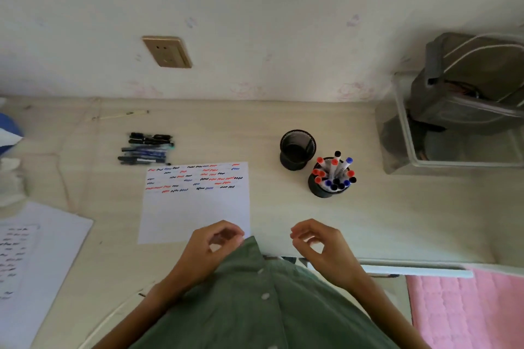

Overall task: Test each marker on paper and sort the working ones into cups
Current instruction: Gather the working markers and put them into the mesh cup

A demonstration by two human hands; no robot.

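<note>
A white test sheet (195,207) lies on the desk, its top third covered with red, blue and black squiggles. Beyond its far left corner sits a pile of dark pens (146,148). To the right stand two black mesh cups: the far one (297,149) looks empty, the near one (329,178) is full of markers with red, blue and black caps. My left hand (211,246) hovers over the sheet's near right corner, fingers loosely curled, holding nothing. My right hand (317,244) hangs beside it over the desk's front edge, also loosely curled and holding nothing.
A clear plastic bin (408,133) with a grey bag in it stands at the far right. Another scribbled sheet (34,252) lies at the left edge. A pink quilted cloth (467,309) is at the lower right. A wall socket (167,51) sits above the desk.
</note>
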